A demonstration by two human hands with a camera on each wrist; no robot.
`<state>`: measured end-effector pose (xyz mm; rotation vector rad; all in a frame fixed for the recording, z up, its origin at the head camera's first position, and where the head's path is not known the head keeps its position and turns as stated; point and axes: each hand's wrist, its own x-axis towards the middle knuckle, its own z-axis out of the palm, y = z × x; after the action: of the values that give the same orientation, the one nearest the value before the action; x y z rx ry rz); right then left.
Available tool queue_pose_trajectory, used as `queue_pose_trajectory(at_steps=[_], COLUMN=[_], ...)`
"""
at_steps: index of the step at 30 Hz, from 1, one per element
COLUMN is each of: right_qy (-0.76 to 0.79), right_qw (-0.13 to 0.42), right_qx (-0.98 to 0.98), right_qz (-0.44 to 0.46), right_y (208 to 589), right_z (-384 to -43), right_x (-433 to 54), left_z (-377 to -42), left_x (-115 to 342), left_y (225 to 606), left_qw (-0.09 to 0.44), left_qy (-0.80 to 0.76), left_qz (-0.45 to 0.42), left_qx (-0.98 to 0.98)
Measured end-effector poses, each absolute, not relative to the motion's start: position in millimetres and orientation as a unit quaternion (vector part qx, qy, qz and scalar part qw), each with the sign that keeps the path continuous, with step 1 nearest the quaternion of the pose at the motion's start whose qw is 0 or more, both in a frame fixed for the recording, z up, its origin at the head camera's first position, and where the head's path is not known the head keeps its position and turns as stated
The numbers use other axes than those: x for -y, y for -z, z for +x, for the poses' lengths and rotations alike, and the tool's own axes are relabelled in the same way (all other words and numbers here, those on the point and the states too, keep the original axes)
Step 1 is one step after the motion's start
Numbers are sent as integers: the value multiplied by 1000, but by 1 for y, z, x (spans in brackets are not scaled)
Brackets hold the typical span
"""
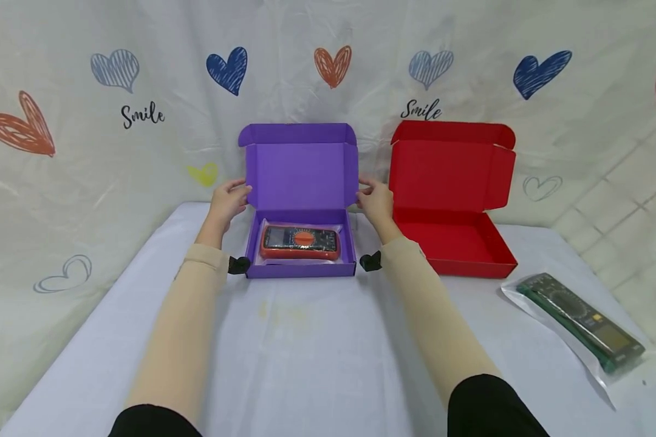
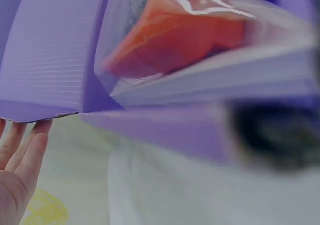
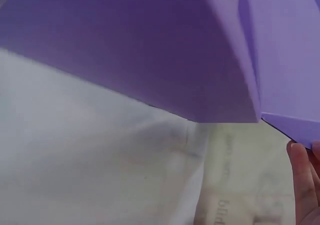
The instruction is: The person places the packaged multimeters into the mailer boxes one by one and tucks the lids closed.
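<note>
A purple cardboard box stands on the table with its lid raised. Inside lies a red multimeter in a clear plastic bag. My left hand holds the lid by its left side edge, fingertips partly hidden behind the cardboard. At the opposite edge, my right hand grips the lid near the side flap. In the right wrist view, only a few fingers show at the lid's edge.
To the right of the purple box stands a red box, lid up. A green multimeter in a clear bag lies at the table's right side. Behind the table hangs a pale curtain printed with hearts.
</note>
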<state>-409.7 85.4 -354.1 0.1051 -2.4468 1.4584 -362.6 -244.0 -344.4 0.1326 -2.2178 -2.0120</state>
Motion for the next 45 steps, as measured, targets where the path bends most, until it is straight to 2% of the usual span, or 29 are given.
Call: queue_pose_trajectory(at_steps=[6, 18, 23, 31, 36, 41, 45], right_qy=[-518, -500, -514, -507, -506, -511, -523], right_qw=[131, 146, 136, 130, 73, -36, -98], right_qx=[844, 850, 842, 842, 845, 838, 823], right_qz=[53, 79, 87, 131, 152, 186, 199], right_y=[353, 363, 367, 368, 367, 358, 356], right_z=[-405, -389, -385, -381, -378, -374, -369], right_x=[-86, -86, -87, -89, -94, -100, -103], left_z=[-356, -339, -335, -330, -325, -319, -319], left_x=[244, 246, 249, 246, 247, 253, 252], left_y=[343, 346, 348, 353, 352, 349, 346], left_qw=[67, 50, 46, 43, 23, -15, -49], left_qy=[662, 655, 649, 634, 654, 673, 668], left_qz=[37, 24, 15, -6, -19, -42, -58], left_qx=[746, 754, 759, 772, 756, 739, 740])
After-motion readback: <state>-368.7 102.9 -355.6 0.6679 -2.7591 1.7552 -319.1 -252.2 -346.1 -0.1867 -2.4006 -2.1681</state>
